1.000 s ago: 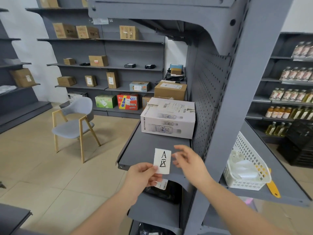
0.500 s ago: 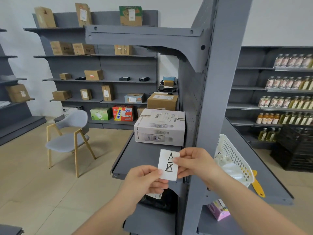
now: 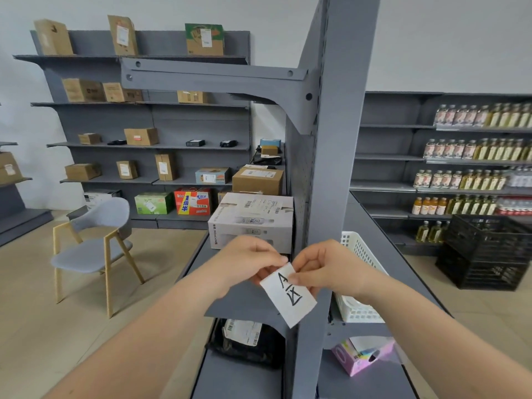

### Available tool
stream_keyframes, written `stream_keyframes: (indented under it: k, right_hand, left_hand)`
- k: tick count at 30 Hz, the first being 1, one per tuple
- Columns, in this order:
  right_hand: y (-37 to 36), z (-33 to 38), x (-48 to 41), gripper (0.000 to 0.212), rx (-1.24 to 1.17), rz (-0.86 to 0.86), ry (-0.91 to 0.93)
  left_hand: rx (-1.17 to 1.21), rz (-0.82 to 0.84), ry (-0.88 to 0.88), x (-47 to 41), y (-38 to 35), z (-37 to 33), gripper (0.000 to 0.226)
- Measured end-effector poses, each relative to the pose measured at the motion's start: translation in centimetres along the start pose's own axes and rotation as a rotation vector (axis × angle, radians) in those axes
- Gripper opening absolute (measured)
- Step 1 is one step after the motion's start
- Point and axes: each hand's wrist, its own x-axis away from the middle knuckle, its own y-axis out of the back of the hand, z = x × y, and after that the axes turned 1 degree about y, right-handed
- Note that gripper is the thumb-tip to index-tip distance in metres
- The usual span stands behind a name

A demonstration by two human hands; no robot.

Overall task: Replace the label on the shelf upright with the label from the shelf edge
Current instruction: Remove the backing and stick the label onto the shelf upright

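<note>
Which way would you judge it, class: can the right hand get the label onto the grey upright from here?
Probably yes: the right hand holds the label directly before the upright, with nothing between.

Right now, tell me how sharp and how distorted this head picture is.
Head view: even indoor light, no glare; the handwritten marks on the white label read sharply, held by the left hand and right hand; the wide lens splays the grey upright and bends the shelves at the edges; far bottles are soft, their print unreadable.
</note>
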Motion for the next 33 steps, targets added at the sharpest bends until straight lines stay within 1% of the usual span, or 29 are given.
stream_keyframes:
  k: [5,10,18,21,23,25,29,33]
  right_hand:
    - [0.6,0.3,0.4,0.007,0.093,0.012,-0.015]
    - [1.0,0.4,0.6,0.010,0.151,0.036,-0.023]
    - [1.4,0.0,0.7,0.008,0.149,0.047,0.001]
    - [1.5,-0.6,0.9,0.014,0.133,0.003,0.080]
    - [1.4,-1.1,1.1,0.023,0.064,-0.075,0.181]
    - [1.2,-1.4,1.2,0.028,0.045,-0.161,0.304]
    - [0.5,-1.8,1.1,0.024,0.109,-0.255,0.488]
    - [0.0,-2.3,1.0,0.027,0.149,-0.329,0.548]
  left_hand:
    - [0.023,0.068,-0.006,-0.2,-0.5,0.0,0.017]
    - [-0.031,0.097,-0.009,-0.3,-0.9,-0.1,0.012]
    - [-0.021,0.117,-0.004,-0.6,-1.4,-0.1,0.014]
    - [0.056,0.116,0.023,-0.7,-1.5,0.2,0.013]
    - [0.127,0.121,0.036,-0.8,-1.4,0.4,0.013]
    - [0.175,0.128,0.050,-0.9,-1.4,0.4,0.013]
    - [0.250,0.163,0.072,-1.1,-1.4,0.1,0.012]
    - [0.296,0.188,0.079,-1.1,-1.6,0.0,0.011]
